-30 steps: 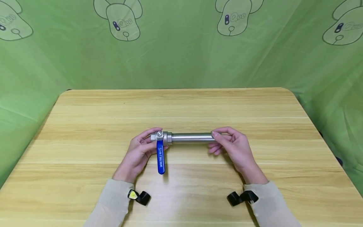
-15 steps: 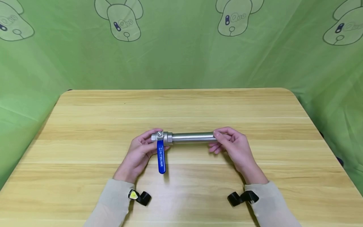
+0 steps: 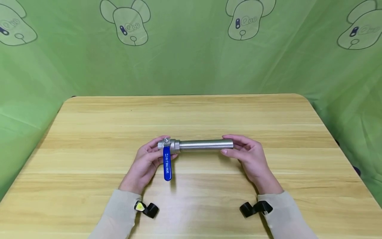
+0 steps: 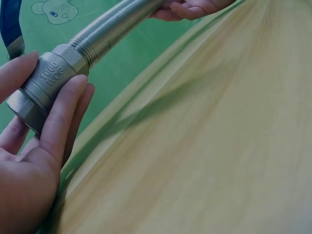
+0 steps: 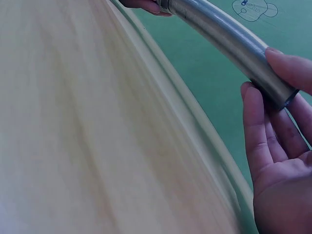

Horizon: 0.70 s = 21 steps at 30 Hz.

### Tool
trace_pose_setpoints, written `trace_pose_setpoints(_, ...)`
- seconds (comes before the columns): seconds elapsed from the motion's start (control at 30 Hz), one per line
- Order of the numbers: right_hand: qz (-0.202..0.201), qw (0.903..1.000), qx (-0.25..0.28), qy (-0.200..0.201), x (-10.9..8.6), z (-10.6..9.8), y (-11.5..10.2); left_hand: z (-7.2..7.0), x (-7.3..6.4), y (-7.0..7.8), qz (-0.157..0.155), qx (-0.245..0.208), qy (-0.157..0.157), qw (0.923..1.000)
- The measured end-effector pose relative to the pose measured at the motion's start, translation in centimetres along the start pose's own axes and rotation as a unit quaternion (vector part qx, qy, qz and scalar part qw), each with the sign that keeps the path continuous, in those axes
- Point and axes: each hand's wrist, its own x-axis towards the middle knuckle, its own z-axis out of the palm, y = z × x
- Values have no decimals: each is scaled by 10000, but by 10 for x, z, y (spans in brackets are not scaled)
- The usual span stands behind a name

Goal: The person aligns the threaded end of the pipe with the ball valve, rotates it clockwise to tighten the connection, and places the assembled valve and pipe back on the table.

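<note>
A steel ball valve (image 3: 174,146) with a blue lever (image 3: 167,166) sits in my left hand (image 3: 146,159), thumb on the near side and fingers round the body. Raised lettering shows on the valve body (image 4: 51,75) in the left wrist view. From its hex end a straight steel pipe (image 3: 206,144) runs right, with some thread (image 4: 83,51) visible at the joint. My right hand (image 3: 250,156) is curled round the pipe's free end, thumb on one side and fingers on the other. In the right wrist view the pipe's end (image 5: 278,90) lies between thumb and fingers.
Beneath the hands is a wood-grain table (image 3: 191,116) with rounded back corners. A green curtain (image 3: 185,66) with printed dog faces surrounds it at the back and sides. Black wrist cameras (image 3: 151,210) sit on both light sleeves (image 3: 119,209).
My right thumb has moved from on top of the pipe to its near side, baring the pipe's end. The lever has shifted slightly left. My left hand keeps its hold on the valve.
</note>
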Motion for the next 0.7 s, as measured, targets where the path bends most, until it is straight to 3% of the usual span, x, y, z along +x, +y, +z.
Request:
trace_pose_setpoints(0.37, 196, 9988, -365, 273, -1, 0, -3, -1, 0, -1, 39, 99, -23, 9999)
trace_pose_setpoints(0.7, 358, 9978, -556, 49, 0, -2, 0, 0, -1, -2, 97, 123, -38, 9999)
